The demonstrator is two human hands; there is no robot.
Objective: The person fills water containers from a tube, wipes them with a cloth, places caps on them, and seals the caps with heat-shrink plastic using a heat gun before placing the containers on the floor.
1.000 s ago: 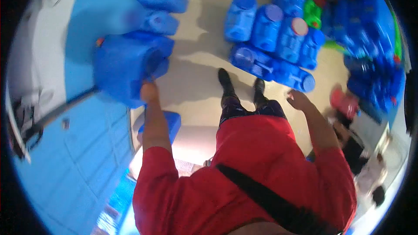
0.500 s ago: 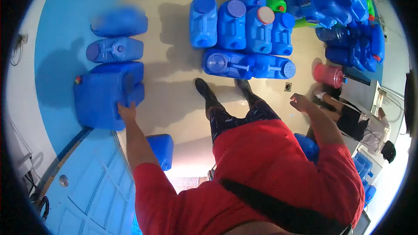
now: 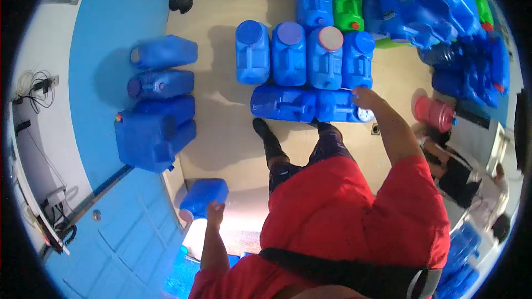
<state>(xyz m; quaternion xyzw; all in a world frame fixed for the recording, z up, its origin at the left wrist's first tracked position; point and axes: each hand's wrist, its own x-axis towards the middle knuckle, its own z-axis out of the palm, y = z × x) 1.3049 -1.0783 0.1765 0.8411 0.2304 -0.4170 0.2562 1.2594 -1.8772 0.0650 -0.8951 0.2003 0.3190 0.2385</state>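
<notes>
L hand (image 3: 216, 214) nr blue jug (image 3: 205, 195), R hand (image 3: 363, 98) at 2nd jug (image 3: 333, 106)

A pale beige tiled floor (image 3: 221, 160) runs between a light-blue wall band (image 3: 105, 27) with white wall (image 3: 44, 55) beyond it — a cabled outlet (image 3: 54, 81) set there — and a blue panelled door (image 3: 124, 216) with a round knob (image 3: 97, 215). Bright light spills across the floor by the doorway.

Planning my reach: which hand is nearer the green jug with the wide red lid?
Right hand: it's at the nearest row of blue jugs, short of the green jug. Your left hand is farther, beside another blue jug.
</notes>
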